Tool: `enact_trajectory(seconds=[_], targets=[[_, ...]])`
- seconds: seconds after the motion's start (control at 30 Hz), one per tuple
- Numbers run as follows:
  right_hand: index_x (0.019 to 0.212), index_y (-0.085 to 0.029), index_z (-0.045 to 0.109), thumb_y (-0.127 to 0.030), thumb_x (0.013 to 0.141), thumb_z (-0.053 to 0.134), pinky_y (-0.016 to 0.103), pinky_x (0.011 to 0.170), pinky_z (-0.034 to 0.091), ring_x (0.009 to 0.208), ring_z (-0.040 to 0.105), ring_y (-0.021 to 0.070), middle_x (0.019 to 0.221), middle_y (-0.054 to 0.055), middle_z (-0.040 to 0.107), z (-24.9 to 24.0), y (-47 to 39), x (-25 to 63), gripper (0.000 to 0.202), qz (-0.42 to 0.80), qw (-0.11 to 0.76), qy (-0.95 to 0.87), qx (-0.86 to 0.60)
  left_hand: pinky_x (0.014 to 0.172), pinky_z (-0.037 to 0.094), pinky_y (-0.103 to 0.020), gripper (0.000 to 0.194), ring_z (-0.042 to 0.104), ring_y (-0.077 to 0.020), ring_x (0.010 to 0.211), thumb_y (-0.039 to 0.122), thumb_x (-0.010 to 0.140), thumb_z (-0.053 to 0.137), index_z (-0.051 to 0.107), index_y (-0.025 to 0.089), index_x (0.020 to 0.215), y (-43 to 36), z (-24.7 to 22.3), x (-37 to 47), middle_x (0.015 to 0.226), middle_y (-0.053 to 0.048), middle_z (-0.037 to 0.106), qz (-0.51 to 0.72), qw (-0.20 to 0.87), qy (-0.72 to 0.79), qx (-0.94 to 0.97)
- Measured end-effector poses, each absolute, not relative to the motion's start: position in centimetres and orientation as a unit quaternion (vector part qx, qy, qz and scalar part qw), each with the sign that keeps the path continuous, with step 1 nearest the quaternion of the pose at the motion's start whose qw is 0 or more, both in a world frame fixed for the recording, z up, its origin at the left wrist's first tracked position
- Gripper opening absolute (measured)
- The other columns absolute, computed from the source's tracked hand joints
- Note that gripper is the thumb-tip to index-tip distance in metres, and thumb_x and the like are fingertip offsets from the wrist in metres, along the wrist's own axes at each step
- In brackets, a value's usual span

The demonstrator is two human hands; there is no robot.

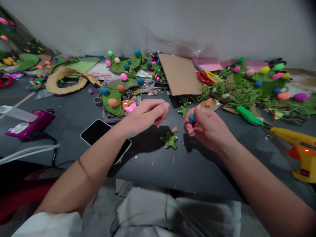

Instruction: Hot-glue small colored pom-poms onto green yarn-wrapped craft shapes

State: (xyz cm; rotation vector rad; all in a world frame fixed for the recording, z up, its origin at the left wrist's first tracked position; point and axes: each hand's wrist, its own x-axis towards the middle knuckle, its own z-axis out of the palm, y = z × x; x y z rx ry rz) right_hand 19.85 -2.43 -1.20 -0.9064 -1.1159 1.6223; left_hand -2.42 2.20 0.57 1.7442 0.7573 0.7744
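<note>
My right hand (206, 128) pinches a small blue lump (191, 117), like a bit of clay or a bead, between thumb and fingers. My left hand (150, 114) hovers over the dark table with fingers curled and pressed together; whatever may be inside them is hidden. Between and below the hands lies a small green star-shaped piece (169, 141) with pale tips, a brown cardboard scrap (174, 129) beside it. Another green star-shaped piece (184, 111) rests just beyond my right hand. A phone (96, 131) lies partly under my left forearm.
A yellow glue gun (293, 141) with a lit red light lies at right. Behind stand a cardboard sheet (181, 74), red-handled scissors (205, 78), green yarn (237, 89) and a green-wrapped crescent (115, 100) with coloured balls. A straw-coloured ring (53, 82) and purple device (37, 123) are left.
</note>
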Motion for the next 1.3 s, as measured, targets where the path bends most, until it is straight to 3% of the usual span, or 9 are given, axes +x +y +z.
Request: enact_trajectory(seconds=[0.13, 0.27, 0.47, 0.67, 0.8, 0.97, 1.1, 1.2, 1.3], targets=[[0.099, -0.023, 0.077, -0.033, 0.078, 0.093, 0.022, 0.072, 0.056, 0.077, 0.069, 0.0109, 0.090, 0.001, 0.076, -1.12, -2.37, 20.11, 0.028, 0.645, 0.481, -0.475, -0.357, 0.062, 0.047, -0.022, 0.023, 0.058, -0.0094, 0.063, 0.032, 0.096, 0.071, 0.066, 0.016, 0.080, 2.48, 0.25, -2.64, 0.071, 0.000, 0.063, 0.323, 0.514, 0.320, 0.727], [0.091, -0.020, 0.080, -0.052, 0.098, 0.069, 0.021, 0.060, 0.052, 0.061, 0.062, 0.0092, 0.069, 0.001, 0.071, -1.33, -2.44, 20.41, 0.034, 0.653, 0.449, -0.491, -0.363, 0.067, 0.053, -0.023, 0.009, 0.063, -0.0098, 0.069, 0.021, 0.091, 0.071, 0.070, 0.015, 0.098, 2.70, 0.03, -2.67, 0.088, -0.002, 0.070, 0.336, 0.527, 0.320, 0.712], [0.101, -0.024, 0.081, -0.033, 0.084, 0.089, 0.022, 0.075, 0.057, 0.078, 0.069, 0.0102, 0.090, 0.001, 0.077, -1.64, -2.39, 20.35, 0.021, 0.601, 0.471, -0.520, -0.383, 0.063, 0.048, -0.024, 0.017, 0.059, -0.0110, 0.064, 0.015, 0.093, 0.050, 0.061, 0.017, 0.080, 2.62, 0.49, -2.56, 0.070, 0.001, 0.061, 0.328, 0.542, 0.335, 0.698], [0.080, -0.021, 0.078, -0.043, 0.087, 0.085, 0.020, 0.058, 0.050, 0.059, 0.059, 0.0076, 0.067, -0.001, 0.069, -1.62, -2.22, 20.47, 0.024, 0.577, 0.469, -0.531, -0.405, 0.059, 0.041, -0.026, 0.016, 0.050, -0.0112, 0.057, 0.012, 0.082, 0.046, 0.050, 0.019, 0.068, 2.71, 0.36, -2.81, 0.060, 0.002, 0.051, 0.325, 0.551, 0.338, 0.690], [0.104, -0.023, 0.080, -0.039, 0.085, 0.087, 0.025, 0.076, 0.059, 0.079, 0.071, 0.0125, 0.093, 0.002, 0.079, -1.58, -2.18, 20.47, 0.025, 0.587, 0.455, -0.543, -0.392, 0.057, 0.039, -0.028, 0.016, 0.049, -0.0120, 0.056, 0.015, 0.081, 0.047, 0.051, 0.020, 0.067, 2.75, 0.36, -2.93, 0.060, 0.002, 0.051, 0.323, 0.541, 0.336, 0.701], [0.081, -0.018, 0.078, -0.050, 0.083, 0.086, 0.024, 0.058, 0.052, 0.058, 0.061, 0.0108, 0.066, 0.001, 0.071, -1.27, -2.35, 20.37, 0.033, 0.584, 0.416, -0.558, -0.418, 0.059, 0.040, -0.028, 0.017, 0.049, -0.0123, 0.058, 0.015, 0.082, 0.047, 0.052, 0.019, 0.066, 2.77, 0.49, -2.89, 0.060, 0.002, 0.051, 0.312, 0.528, 0.333, 0.716], [0.100, -0.021, 0.080, -0.037, 0.078, 0.092, 0.026, 0.074, 0.059, 0.077, 0.072, 0.0137, 0.093, 0.004, 0.081, -1.20, -2.46, 20.37, 0.030, 0.575, 0.426, -0.567, -0.408, 0.060, 0.040, -0.028, 0.017, 0.050, -0.0120, 0.059, 0.015, 0.081, 0.046, 0.053, 0.019, 0.066, 2.78, 0.52, -2.89, 0.060, 0.002, 0.051, 0.305, 0.522, 0.336, 0.722], [0.092, -0.019, 0.080, -0.052, 0.094, 0.073, 0.026, 0.065, 0.057, 0.064, 0.067, 0.0122, 0.077, 0.004, 0.077, -1.27, -2.50, 20.42, 0.034, 0.597, 0.412, -0.562, -0.396, 0.059, 0.040, -0.027, 0.017, 0.050, -0.0117, 0.059, 0.014, 0.081, 0.046, 0.052, 0.019, 0.066, 2.75, 0.56, -2.86, 0.060, 0.002, 0.051, 0.300, 0.517, 0.342, 0.725], [0.077, -0.018, 0.077, -0.050, 0.084, 0.085, 0.023, 0.056, 0.051, 0.055, 0.060, 0.0100, 0.063, 0.001, 0.070, -1.29, -2.53, 20.48, 0.034, 0.574, 0.413, -0.575, -0.411, 0.060, 0.041, -0.027, 0.017, 0.050, -0.0112, 0.060, 0.014, 0.081, 0.046, 0.052, 0.019, 0.066, 2.68, 0.67, -2.81, 0.061, 0.002, 0.052, 0.296, 0.515, 0.344, 0.727]])
